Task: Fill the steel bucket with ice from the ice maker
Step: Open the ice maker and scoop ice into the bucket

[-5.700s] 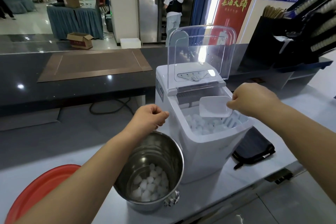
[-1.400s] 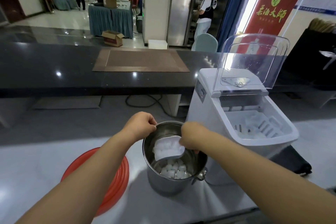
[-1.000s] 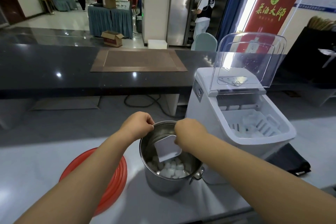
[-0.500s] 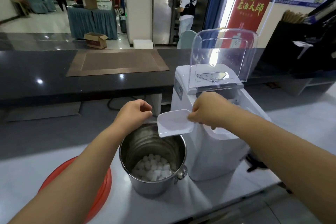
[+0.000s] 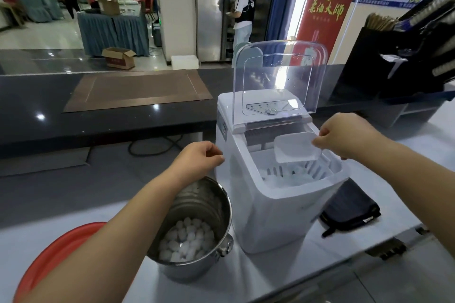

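Left hand: we are seeing the left hand [image 5: 200,160] at centre frame, curled into a fist right at the far rim of the round steel bucket [image 5: 197,204]. The wrist is covering the contact, so we cannot tell whether it is gripping the rim.
Right hand: the right hand [image 5: 349,138], at the right of centre, is pinching the back edge of a translucent white plastic scoop [image 5: 295,147] between thumb and fingers.
Scoop: we are watching it hang over the open bin of the white boxy ice maker [image 5: 270,216], its mouth pointing to the left of the frame.
Ice maker: it is standing on the pale worktop [image 5: 270,278] at centre right, with its clear plastic lid [image 5: 278,76] standing upright. Ice is lying in the slatted white basket [image 5: 295,174] inside.
Bucket: it is sitting at lower centre, just left of the ice maker, and small white ice pieces [image 5: 187,238] are covering its bottom.
Lower left: a round red tray [image 5: 56,253] is lying beside the bucket, partly under our left forearm.
Right of the ice maker: a dark folded cloth [image 5: 352,209] is resting on the worktop, touching the machine's base.
Behind: a dark counter [image 5: 98,118] is carrying a brown rectangular mat [image 5: 138,88].
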The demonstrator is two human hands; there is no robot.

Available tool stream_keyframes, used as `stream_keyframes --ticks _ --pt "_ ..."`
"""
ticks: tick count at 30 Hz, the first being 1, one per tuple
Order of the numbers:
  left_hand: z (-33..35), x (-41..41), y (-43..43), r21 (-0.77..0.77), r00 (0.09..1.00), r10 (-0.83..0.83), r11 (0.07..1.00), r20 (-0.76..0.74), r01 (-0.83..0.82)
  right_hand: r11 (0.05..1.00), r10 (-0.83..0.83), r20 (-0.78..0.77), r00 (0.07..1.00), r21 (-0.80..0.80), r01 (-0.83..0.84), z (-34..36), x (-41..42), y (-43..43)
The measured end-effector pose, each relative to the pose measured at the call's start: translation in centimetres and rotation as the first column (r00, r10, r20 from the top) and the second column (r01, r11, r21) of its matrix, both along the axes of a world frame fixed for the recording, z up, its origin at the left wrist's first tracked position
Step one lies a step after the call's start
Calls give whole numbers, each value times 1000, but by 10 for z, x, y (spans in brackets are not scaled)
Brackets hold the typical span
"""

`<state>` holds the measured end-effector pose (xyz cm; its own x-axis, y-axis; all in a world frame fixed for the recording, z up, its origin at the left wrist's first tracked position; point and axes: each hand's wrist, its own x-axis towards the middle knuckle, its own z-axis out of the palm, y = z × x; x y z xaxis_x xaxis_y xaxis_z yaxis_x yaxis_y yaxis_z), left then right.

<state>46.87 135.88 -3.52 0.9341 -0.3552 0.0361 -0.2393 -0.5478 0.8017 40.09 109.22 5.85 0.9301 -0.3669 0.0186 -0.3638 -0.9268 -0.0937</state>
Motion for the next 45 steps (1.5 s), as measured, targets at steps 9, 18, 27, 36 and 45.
stream_keyframes --ticks 9,18,27,36,45 --pt "9 3 -32 57 999 48 997 1 -48 822 208 -61 976 -529 -208 -28 13 -11" --pt "14 5 -36 69 997 48 997 -52 -44 871 261 -219 940 -366 -327 -50 37 -10" --pt "21 1 -41 65 995 30 998 -92 -24 918 302 -300 905 -165 -361 -46 53 -8" --pt "23 3 -40 55 992 15 998 -129 -8 892 349 -361 865 -155 -424 -42 60 -10" --pt "21 4 -41 45 990 18 999 -140 -12 842 479 -395 784 -48 -538 -66 61 4"
